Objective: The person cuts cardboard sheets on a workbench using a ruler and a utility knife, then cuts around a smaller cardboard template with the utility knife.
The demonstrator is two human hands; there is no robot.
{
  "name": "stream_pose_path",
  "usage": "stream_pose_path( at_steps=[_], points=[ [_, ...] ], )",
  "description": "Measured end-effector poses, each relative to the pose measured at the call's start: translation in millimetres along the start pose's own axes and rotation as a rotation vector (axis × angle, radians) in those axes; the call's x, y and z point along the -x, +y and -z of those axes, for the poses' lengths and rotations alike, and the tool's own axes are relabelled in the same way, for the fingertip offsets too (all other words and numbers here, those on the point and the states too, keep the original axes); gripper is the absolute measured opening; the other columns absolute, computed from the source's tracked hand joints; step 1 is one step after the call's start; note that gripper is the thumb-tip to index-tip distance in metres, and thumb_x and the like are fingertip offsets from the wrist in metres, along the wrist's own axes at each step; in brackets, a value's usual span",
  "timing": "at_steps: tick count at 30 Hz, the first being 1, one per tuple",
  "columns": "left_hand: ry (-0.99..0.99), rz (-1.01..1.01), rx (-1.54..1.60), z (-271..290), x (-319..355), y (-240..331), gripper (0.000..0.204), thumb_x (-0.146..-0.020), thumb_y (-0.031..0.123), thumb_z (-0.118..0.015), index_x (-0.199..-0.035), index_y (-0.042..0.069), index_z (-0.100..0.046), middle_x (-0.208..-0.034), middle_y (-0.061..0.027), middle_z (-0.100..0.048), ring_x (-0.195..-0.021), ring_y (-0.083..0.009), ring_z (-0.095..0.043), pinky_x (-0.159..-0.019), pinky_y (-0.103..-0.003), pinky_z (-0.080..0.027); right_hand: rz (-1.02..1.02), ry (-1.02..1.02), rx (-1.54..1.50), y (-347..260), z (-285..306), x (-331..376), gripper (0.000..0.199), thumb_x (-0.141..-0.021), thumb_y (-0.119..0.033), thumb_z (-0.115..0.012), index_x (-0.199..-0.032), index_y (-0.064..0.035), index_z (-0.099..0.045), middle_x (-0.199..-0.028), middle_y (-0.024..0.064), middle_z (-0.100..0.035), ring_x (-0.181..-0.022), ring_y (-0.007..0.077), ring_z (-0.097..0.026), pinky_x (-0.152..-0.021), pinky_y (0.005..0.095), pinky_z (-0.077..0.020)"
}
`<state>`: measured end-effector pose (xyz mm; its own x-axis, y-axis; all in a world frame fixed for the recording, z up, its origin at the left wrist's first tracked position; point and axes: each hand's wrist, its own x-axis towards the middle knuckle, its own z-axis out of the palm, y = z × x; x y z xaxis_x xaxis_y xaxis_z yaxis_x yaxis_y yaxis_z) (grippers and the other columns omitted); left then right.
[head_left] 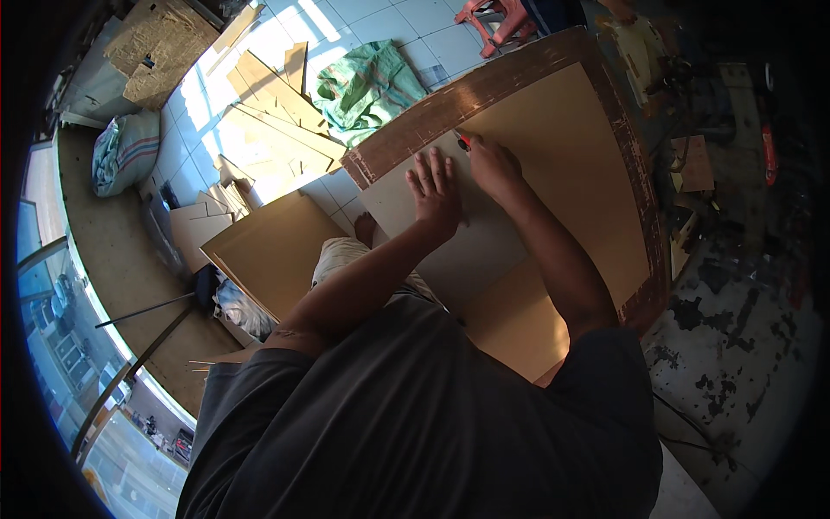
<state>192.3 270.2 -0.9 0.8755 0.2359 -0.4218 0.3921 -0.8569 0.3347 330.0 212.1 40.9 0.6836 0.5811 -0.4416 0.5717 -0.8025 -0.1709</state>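
Observation:
My left hand (435, 197) lies flat with fingers apart on a greyish sheet of board (488, 255). Just right of it, my right hand (494, 166) is closed around a red and black utility knife (464, 141). The knife's tip points at the sheet's far edge, near the brown border of the worktable (484, 91). Beside and partly beneath the grey sheet is a larger tan board (575, 173). Whether the blade touches the sheet is too small to tell.
Loose cardboard strips (281, 117) and a green woven sack (367, 86) lie on the tiled floor at the far left. Large brown sheets (268, 246) lean left of my legs. A red plastic stool (501, 22) stands beyond the table. Tools clutter the dark right side.

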Motion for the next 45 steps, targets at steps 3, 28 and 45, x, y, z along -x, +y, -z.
stream_pose_path(
  at_steps=[3, 28, 45],
  points=[
    [-0.026, 0.001, 0.011, 2, 0, 0, 0.127, -0.07, 0.052, -0.083, -0.159, 0.0, -0.009, -0.164, -0.0296, 0.004, -0.149, -0.0552, 0.005, -0.117, -0.07, -0.005, -0.036, -0.018, -0.016, 1, -1, -6, 0.027, -0.101, -0.022, -0.051, -0.114, -0.0006, -0.06, -0.109, 0.0259, -0.067, -0.102, 0.0438, -0.066, -0.085, 0.0539, -0.0525],
    [-0.005, 0.015, -0.069, -5, -2, -4, 0.131, -0.07, 0.056, -0.083, -0.159, 0.0, -0.005, -0.164, -0.0293, 0.009, -0.149, -0.0556, 0.008, -0.117, -0.07, -0.005, -0.056, -0.05, -0.001, -8, 39, 2, 0.027, -0.1, -0.025, -0.055, -0.111, -0.0017, -0.062, -0.106, 0.0223, -0.07, -0.1, 0.0419, -0.067, -0.084, 0.0531, -0.0526],
    [0.035, -0.042, -0.018, -5, -7, -4, 0.135, -0.065, 0.058, -0.084, -0.159, -0.001, -0.006, -0.163, -0.0312, 0.007, -0.149, -0.0561, 0.007, -0.116, -0.071, -0.009, -0.096, -0.123, 0.094, -8, 26, -21, 0.03, -0.1, -0.026, -0.051, -0.119, -0.0043, -0.062, -0.114, 0.022, -0.068, -0.108, 0.0403, -0.066, -0.091, 0.051, -0.0528]
  ],
)
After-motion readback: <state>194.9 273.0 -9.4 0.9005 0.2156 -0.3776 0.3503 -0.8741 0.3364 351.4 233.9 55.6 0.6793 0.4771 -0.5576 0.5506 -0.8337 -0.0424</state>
